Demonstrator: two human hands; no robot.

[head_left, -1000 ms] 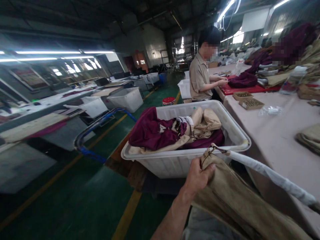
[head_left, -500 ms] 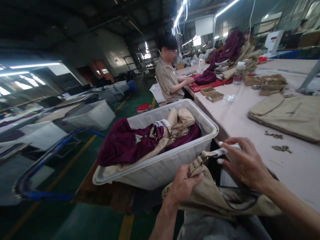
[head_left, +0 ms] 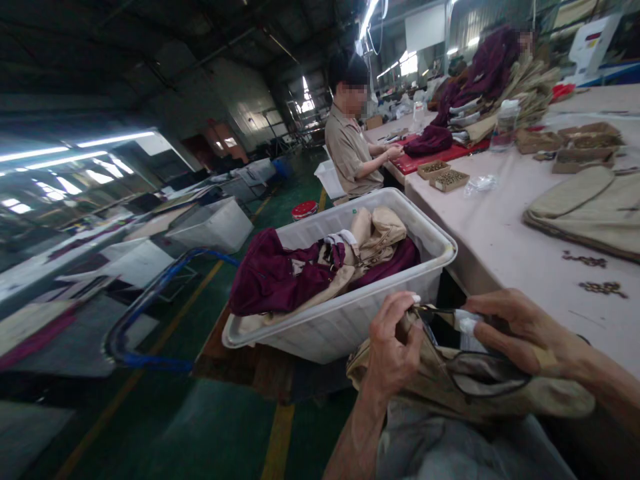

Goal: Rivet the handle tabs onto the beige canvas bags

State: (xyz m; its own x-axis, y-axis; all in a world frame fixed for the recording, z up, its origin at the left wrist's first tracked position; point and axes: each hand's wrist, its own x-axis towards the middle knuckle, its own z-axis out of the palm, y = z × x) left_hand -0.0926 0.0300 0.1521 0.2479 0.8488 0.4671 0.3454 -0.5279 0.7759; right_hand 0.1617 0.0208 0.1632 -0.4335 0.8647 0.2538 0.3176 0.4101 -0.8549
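Note:
A khaki canvas bag (head_left: 433,379) with dark piping lies across my lap, its dark-edged opening gaping toward the right. My left hand (head_left: 393,350) is closed on the bag's upper corner, thumb against fingers, beside a small metal fitting on the strap. White wrapping (head_left: 466,322) covers part of that strap, and my right hand (head_left: 520,327) pinches it there. White covers show on some fingertips. The right fingers partly hide the strap, and its far end is out of sight.
A white plastic bin (head_left: 345,320) with maroon and khaki bags stands just ahead. To the right, the table (head_left: 490,227) carries a flat khaki bag (head_left: 585,207), brass chains (head_left: 603,288) and boxes of small metal parts (head_left: 449,180). A co-worker (head_left: 350,143) works beyond the bin.
The view has swung slightly left. My left hand has turned upright at the bag's corner, and the right hand has closed from spread fingers onto the white-wrapped strap.

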